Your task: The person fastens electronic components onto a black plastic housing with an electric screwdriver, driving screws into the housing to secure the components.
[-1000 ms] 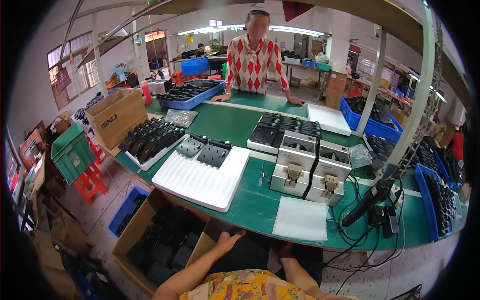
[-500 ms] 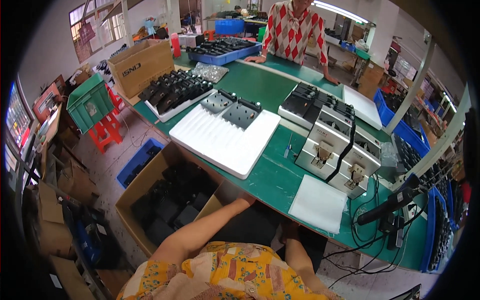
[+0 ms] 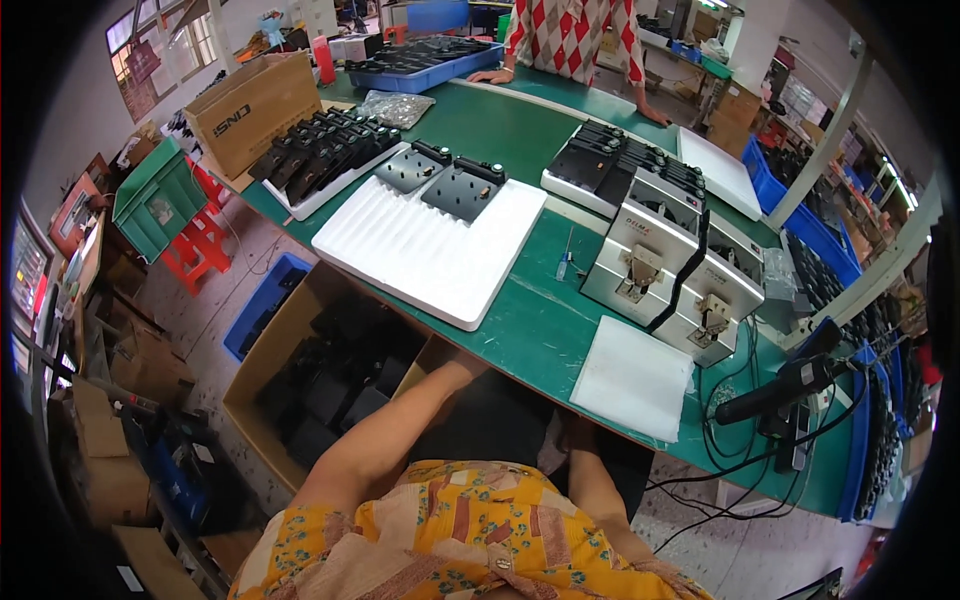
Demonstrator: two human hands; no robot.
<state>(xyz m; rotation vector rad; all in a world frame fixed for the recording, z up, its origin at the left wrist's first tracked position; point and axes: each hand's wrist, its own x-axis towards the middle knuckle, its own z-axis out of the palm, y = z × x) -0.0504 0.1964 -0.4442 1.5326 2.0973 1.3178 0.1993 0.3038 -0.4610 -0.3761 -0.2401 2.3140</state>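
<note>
My left hand (image 3: pixel 468 368) reaches down at the front edge of the green table (image 3: pixel 520 340), beside an open cardboard box (image 3: pixel 262 385); the table hides its fingers. My right hand (image 3: pixel 574 430) is also low under the table edge, next to a greyish cloth-like thing (image 3: pixel 551 448), and its fingers cannot be made out. Above them on the table lies a white foam tray (image 3: pixel 425 265) with ridged slots. Two black plates with hinge-like fittings, a left one (image 3: pixel 408 170) and a right one (image 3: pixel 462 192), rest at its far end.
Two silver machines, one nearer the middle (image 3: pixel 632 250) and one farther right (image 3: pixel 728 295), stand behind a white foam sheet (image 3: pixel 635 380). A small screwdriver (image 3: pixel 563 264) lies left of them. Black cables (image 3: pixel 740 470) hang at right. Across the table another person's hands (image 3: pixel 490 76) rest.
The view has tipped downward, so the table and its goods sit higher and slightly left in the picture. Both hands stay low at the table edge.
</note>
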